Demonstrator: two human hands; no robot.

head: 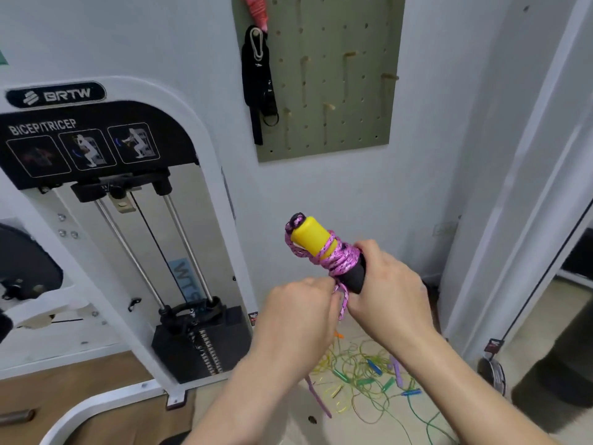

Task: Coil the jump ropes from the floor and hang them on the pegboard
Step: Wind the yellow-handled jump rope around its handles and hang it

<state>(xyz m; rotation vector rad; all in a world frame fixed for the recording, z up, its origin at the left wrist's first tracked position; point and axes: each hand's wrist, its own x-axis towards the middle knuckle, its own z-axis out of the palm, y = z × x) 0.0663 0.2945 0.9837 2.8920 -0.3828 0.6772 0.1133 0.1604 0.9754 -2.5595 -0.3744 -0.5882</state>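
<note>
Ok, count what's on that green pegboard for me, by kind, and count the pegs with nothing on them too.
Black strap: 1
Pink-red item at the top edge: 1
Bare wooden pegs: 5
Total: 7

Bare at the left hand (301,311) and the right hand (386,284) — bare along both forearms too, uncovered from wrists to the lower edge of view.
</note>
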